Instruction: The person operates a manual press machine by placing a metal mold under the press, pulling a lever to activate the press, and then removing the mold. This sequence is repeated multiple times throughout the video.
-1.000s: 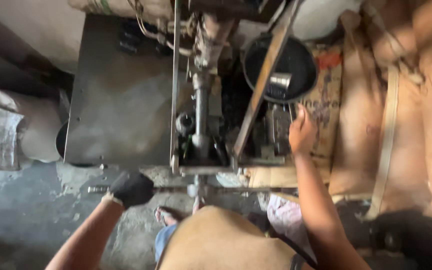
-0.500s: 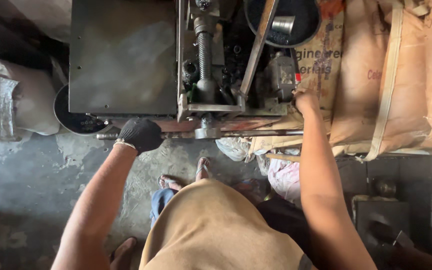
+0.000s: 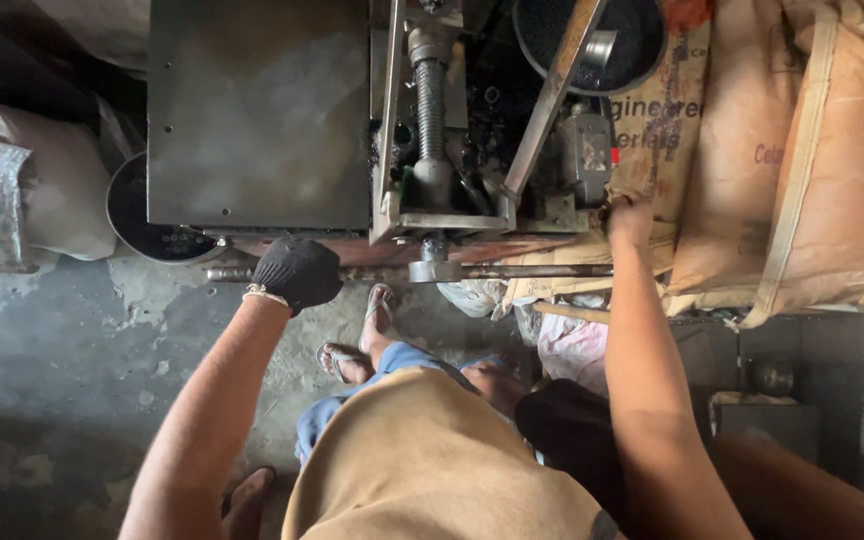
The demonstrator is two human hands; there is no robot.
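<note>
A long metal bar (image 3: 512, 271) runs level across the front of the grey machine (image 3: 257, 110), just below its screw shaft (image 3: 430, 100). The left hand (image 3: 297, 272), in a black glove, is closed around the bar's left part. The bare right hand (image 3: 629, 218) rests on the machine's right edge just above the bar's right end, beside brown sacks (image 3: 812, 160); its grip cannot be made out.

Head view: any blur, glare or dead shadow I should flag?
Head view: daylight falls softly on the grey metal plate, without harsh glare; the lower right corner and upper left edge sink into near-black shadow; the gloved left hand on the horizontal bar is sharp, the right hand by the sacks slightly soft; wide-angle bending at the edges.
</note>
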